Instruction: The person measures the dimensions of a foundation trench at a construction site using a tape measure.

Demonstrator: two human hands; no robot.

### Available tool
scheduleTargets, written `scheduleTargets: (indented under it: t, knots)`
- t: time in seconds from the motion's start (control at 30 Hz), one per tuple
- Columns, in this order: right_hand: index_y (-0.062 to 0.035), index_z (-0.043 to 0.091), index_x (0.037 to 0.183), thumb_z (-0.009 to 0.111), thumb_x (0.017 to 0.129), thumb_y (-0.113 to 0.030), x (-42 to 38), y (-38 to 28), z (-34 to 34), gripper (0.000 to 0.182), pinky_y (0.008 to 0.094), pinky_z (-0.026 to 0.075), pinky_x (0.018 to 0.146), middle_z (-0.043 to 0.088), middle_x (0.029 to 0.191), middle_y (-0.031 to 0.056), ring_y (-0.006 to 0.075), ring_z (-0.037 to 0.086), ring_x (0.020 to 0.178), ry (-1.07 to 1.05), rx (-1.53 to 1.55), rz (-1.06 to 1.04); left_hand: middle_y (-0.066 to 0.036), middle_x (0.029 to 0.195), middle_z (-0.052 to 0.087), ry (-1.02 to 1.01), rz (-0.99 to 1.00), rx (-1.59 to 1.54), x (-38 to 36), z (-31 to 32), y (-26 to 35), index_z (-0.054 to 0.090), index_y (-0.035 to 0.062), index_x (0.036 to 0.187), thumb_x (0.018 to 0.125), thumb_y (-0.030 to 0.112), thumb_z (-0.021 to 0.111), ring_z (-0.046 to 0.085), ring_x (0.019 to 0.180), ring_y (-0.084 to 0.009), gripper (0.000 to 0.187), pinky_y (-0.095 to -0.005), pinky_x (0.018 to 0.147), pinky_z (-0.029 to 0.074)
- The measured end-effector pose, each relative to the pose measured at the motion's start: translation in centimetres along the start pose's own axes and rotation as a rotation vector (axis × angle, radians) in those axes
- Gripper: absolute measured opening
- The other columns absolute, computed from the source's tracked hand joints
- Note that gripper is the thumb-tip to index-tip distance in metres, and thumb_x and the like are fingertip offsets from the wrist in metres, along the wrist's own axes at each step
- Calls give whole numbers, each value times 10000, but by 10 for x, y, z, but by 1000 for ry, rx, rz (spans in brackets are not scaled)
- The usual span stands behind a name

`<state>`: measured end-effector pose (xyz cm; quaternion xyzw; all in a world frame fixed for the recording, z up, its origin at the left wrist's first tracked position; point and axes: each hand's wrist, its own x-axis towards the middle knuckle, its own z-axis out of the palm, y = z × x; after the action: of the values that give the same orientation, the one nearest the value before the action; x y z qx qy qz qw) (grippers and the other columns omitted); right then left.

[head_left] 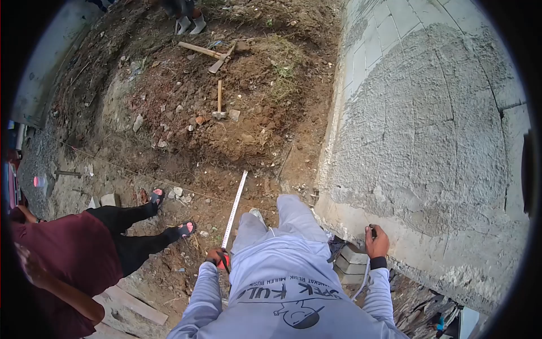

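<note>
My left hand (213, 256) is closed around a red and black tape measure (224, 262) beside my hip. Its white blade (235, 206) runs out over the soil, past my legs, with the far end near the foot of a dirt mound. At the lower edge of the rough plastered wall (418, 130), my right hand (378, 243) has its fingers pinched on a small dark object (372, 230) whose kind I cannot make out. A pale strip or cord (363, 281) hangs below that hand, along the forearm.
A pickaxe (210, 55) and a hammer (219, 101) lie on the dirt mound (169, 107). A thin string (152, 178) crosses the ground. A person in a maroon shirt (79, 248) stands at left; another person's boots (191, 25) show at top. Blocks (351, 264) sit beside my right leg.
</note>
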<state>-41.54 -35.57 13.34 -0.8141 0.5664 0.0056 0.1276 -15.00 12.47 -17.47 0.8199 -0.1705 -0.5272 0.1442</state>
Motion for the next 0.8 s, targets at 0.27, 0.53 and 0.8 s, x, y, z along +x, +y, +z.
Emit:
scheduleTargets:
  t: [0.27,0.53,0.8]
  knots:
    - [-11,616,904,593,793,-261,61,-21,46,275,339,463,633,630,756,160,270,614,691,-106,422,52,-160,872,647,-37,49,3,56,-71,47,658,88,960,753,284,551,627,809,-277,304,-346,744,476]
    - [29,592,806,580,823,-188,247,-1,212,217,263,449,533,618,673,94,141,579,580,-230,763,75,-126,722,642,-55,-127,5,162,-131,204,660,83,904,786,264,510,619,621,-249,263,-347,562,482]
    - [28,569,778,615,808,-177,527,-37,284,212,273,445,482,586,637,72,143,554,534,-523,748,205,-109,736,627,139,242,2,282,-171,434,647,-13,827,825,189,534,584,648,-145,231,-296,628,467]
